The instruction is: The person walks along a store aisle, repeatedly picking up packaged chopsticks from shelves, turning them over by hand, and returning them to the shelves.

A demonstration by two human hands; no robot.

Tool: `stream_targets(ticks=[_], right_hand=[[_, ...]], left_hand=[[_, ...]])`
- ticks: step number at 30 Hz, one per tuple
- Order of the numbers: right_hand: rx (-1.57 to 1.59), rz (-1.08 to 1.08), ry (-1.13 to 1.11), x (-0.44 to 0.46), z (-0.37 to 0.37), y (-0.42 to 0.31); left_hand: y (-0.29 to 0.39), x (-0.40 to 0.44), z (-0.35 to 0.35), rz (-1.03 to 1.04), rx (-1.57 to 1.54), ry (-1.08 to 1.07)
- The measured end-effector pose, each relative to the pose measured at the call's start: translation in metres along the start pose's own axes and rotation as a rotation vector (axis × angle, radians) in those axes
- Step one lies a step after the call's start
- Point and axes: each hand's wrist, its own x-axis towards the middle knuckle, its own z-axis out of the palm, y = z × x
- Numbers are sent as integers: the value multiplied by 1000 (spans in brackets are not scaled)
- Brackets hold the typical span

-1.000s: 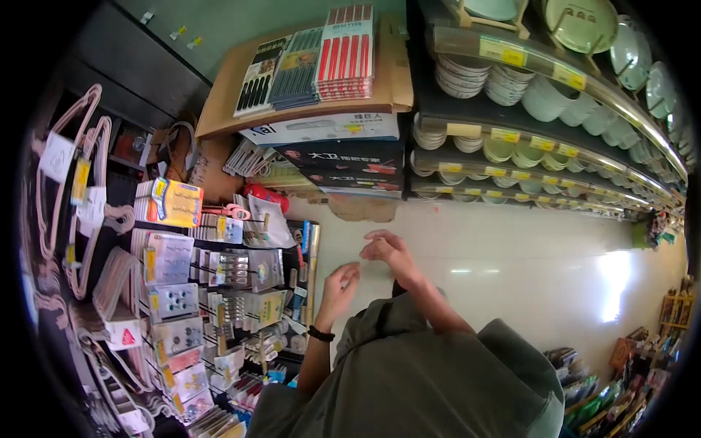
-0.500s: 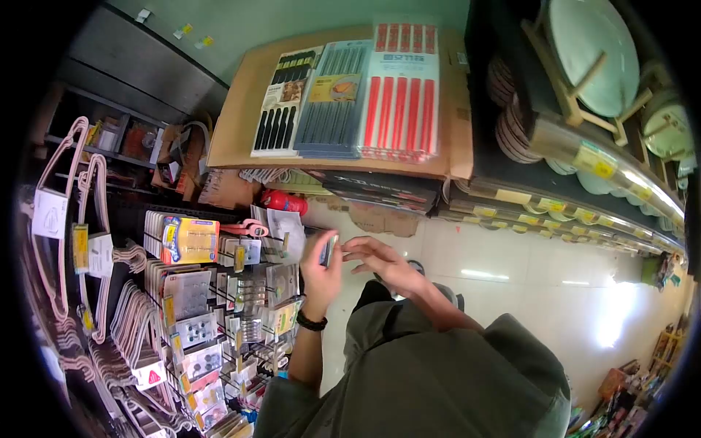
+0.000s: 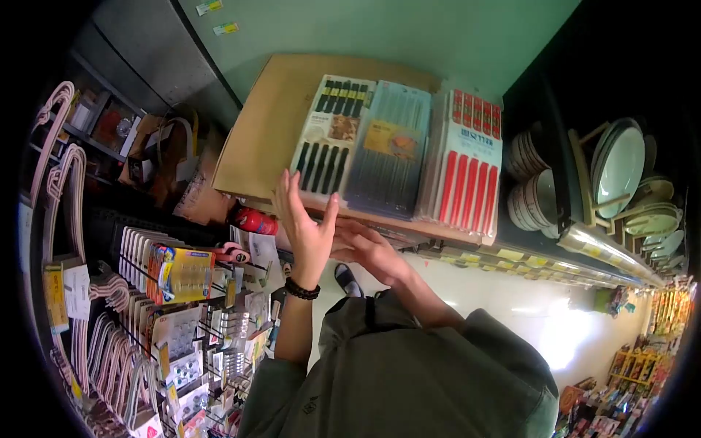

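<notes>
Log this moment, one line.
left hand: open, by black pack | right hand: beside left, contact unclear | blue pack: between black pack and red pack, on carton

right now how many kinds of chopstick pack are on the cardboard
3: black pack at left, grey pack in the middle, red pack at right; more may be hidden underneath.

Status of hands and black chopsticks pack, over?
Left hand open, near flat pack of black chopsticks. Right hand alongside left, partly hidden. No visible obstruction.
</notes>
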Motion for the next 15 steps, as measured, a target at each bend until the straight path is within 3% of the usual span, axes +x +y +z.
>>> stream_targets(ticks=[8,11,15], right_hand=[[24,20,-3,28,14,-4],[32,57,83,33,12,1],[57,50,26,41,18,1]], left_hand=[[-25,22,-12,-170,-256,-87],[-21,26,-14,-215,-255,-76],[-16,26,-21,-291,-293,-22]])
